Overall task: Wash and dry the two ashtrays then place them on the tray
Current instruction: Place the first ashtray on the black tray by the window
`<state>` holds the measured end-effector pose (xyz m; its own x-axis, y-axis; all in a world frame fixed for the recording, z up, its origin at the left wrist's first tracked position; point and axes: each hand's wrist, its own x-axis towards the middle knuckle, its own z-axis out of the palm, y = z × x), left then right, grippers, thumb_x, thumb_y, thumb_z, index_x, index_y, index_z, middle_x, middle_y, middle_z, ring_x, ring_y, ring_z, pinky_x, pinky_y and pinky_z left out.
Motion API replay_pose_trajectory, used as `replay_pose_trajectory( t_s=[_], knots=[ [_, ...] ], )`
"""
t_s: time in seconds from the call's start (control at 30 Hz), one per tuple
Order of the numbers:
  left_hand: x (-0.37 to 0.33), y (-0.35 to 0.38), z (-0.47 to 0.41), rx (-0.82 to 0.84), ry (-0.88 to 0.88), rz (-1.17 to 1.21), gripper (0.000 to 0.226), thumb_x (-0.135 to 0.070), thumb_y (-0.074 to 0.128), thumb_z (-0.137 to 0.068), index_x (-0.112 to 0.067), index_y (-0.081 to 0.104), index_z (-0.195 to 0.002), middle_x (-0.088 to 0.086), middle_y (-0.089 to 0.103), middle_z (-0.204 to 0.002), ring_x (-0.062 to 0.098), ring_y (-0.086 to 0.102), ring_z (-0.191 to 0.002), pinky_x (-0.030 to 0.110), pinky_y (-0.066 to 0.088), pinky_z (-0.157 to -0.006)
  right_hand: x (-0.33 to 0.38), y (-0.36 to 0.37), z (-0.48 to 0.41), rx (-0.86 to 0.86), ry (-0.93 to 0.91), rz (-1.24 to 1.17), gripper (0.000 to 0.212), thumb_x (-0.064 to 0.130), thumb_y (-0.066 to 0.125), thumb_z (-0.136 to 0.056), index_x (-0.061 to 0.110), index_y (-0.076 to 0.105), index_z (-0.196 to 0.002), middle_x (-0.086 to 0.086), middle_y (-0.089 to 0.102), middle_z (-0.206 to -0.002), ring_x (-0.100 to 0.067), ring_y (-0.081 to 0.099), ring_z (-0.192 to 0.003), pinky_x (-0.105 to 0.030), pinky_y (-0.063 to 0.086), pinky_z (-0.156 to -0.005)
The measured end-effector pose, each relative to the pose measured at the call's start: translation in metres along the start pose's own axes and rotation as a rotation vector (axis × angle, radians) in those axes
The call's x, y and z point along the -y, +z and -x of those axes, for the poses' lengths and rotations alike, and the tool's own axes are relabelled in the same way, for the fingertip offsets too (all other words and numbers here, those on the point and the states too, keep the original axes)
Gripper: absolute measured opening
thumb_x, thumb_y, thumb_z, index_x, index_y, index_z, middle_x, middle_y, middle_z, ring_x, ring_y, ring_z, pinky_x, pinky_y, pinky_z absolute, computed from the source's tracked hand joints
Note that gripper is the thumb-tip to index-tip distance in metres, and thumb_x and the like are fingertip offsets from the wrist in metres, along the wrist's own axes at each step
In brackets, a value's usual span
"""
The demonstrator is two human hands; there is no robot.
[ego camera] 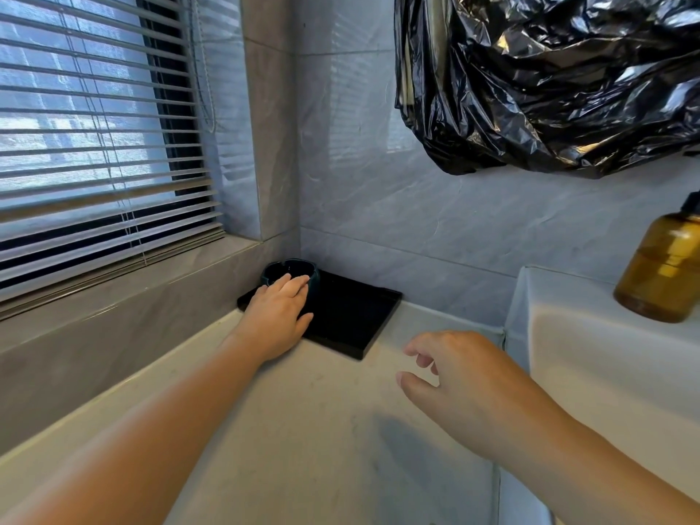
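Both arms reach forward; left grip (280, 308) curls over the dark ashtray (273, 272) on the black tray (352, 323); right grip (454, 373) hovers nearby, loosely open, empty.

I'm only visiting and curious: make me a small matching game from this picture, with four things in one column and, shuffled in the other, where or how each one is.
Things:
1. ashtray
2. tray
3. bottle
4. plastic bag

Descriptions:
a. amber, standing at the far right
b. black and crinkled, hanging up high
c. dark, on the tray's far corner, under the left hand
d. flat and black, lying in the corner of the counter

Pairs: 1-c, 2-d, 3-a, 4-b
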<state>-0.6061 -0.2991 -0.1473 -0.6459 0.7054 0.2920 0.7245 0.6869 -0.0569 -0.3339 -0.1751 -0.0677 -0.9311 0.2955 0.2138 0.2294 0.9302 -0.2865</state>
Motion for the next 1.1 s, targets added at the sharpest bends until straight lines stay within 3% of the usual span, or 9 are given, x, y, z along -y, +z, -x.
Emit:
replay_pose_trajectory(
  t_s=[0.13, 0.3, 0.43, 0.53, 0.67, 0.73, 0.87, 0.97, 1.1],
  knots=[
    [-0.008, -0.011, 0.009, 0.053, -0.005, -0.032, 0.062, -0.044, 0.038, -0.099, -0.016, 0.024, -0.152, -0.001, 0.014, -0.162, 0.024, 0.01, -0.149, 0.047, 0.022, -0.118, 0.001, -0.001, 0.0, 0.007, 0.009, 0.007, 0.046, 0.044, 0.049, -0.096, 0.03, 0.048, -0.14, 0.011, 0.058, -0.129, -0.007, 0.056, -0.114, -0.019, 0.044, -0.086],
    [-0.029, -0.046, 0.041, 0.038, 0.011, 0.107, 0.052, -0.031, 0.043, -0.099, -0.017, 0.036, -0.148, 0.001, 0.038, -0.152, 0.02, 0.035, -0.139, 0.032, 0.03, -0.113, 0.001, -0.002, 0.0, 0.034, 0.041, 0.03, 0.045, 0.044, 0.051, -0.095, 0.028, 0.052, -0.137, 0.007, 0.061, -0.128, -0.013, 0.056, -0.117, -0.026, 0.045, -0.091],
    [-0.048, -0.088, 0.089, 0.022, -0.004, 0.218, 0.047, -0.03, 0.045, -0.099, -0.02, 0.042, -0.145, -0.003, 0.043, -0.147, 0.016, 0.045, -0.131, 0.026, 0.034, -0.107, -0.001, -0.002, -0.005, 0.038, 0.063, 0.045, 0.035, 0.037, 0.055, -0.092, 0.019, 0.063, -0.121, 0.0, 0.066, -0.117, -0.021, 0.06, -0.11, -0.031, 0.048, -0.089],
    [-0.059, -0.116, 0.134, 0.0, -0.034, 0.32, 0.046, -0.034, 0.048, -0.097, -0.024, 0.046, -0.142, -0.007, 0.048, -0.14, 0.01, 0.05, -0.124, 0.018, 0.034, -0.1, 0.003, -0.01, -0.003, -0.035, 0.077, 0.005, 0.027, 0.029, 0.055, -0.09, 0.014, 0.068, -0.108, -0.004, 0.069, -0.107, -0.026, 0.061, -0.104, -0.034, 0.05, -0.084],
    [-0.085, -0.147, 0.185, -0.054, -0.082, 0.498, 0.039, -0.035, 0.055, -0.094, -0.026, 0.055, -0.132, -0.013, 0.058, -0.117, 0.003, 0.057, -0.105, 0.021, 0.046, -0.094, 0.004, -0.036, 0.021, -0.153, 0.121, -0.046, 0.024, 0.029, 0.057, -0.09, 0.017, 0.068, -0.108, -0.003, 0.071, -0.105, -0.027, 0.063, -0.102, -0.035, 0.051, -0.083],
    [-0.102, -0.16, 0.205, -0.071, -0.068, 0.563, 0.037, -0.033, 0.056, -0.093, -0.025, 0.057, -0.129, -0.017, 0.06, -0.108, 0.0, 0.057, -0.1, 0.019, 0.046, -0.092, 0.001, -0.054, 0.044, -0.197, 0.141, -0.124, 0.021, 0.028, 0.06, -0.088, 0.018, 0.071, -0.103, -0.002, 0.071, -0.103, -0.024, 0.064, -0.099, -0.037, 0.052, -0.085],
    [-0.147, -0.182, 0.24, -0.115, -0.038, 0.691, 0.034, -0.027, 0.061, -0.091, -0.023, 0.062, -0.124, -0.014, 0.066, -0.101, 0.0, 0.062, -0.093, 0.01, 0.044, -0.085, -0.009, -0.093, 0.116, -0.205, 0.149, -0.15, 0.011, 0.028, 0.062, -0.087, 0.022, 0.07, -0.085, 0.004, 0.067, -0.087, -0.016, 0.061, -0.083, -0.031, 0.05, -0.068],
    [-0.188, -0.199, 0.267, -0.146, 0.018, 0.772, 0.03, -0.019, 0.065, -0.088, -0.019, 0.067, -0.118, -0.01, 0.07, -0.094, -0.001, 0.064, -0.084, 0.0, 0.043, -0.074, -0.023, -0.118, 0.187, -0.261, 0.183, -0.168, 0.012, 0.027, 0.063, -0.087, 0.024, 0.068, -0.076, 0.007, 0.066, -0.08, -0.011, 0.06, -0.078, -0.03, 0.048, -0.068],
    [-0.248, -0.218, 0.301, -0.149, 0.123, 0.835, 0.023, -0.021, 0.066, -0.087, -0.023, 0.07, -0.109, -0.012, 0.069, -0.087, -0.002, 0.064, -0.079, 0.002, 0.046, -0.071, -0.054, -0.141, 0.288, -0.316, 0.307, -0.152, 0.012, 0.027, 0.064, -0.087, 0.025, 0.068, -0.076, 0.011, 0.065, -0.075, -0.006, 0.058, -0.073, -0.026, 0.046, -0.063]
  ],
)
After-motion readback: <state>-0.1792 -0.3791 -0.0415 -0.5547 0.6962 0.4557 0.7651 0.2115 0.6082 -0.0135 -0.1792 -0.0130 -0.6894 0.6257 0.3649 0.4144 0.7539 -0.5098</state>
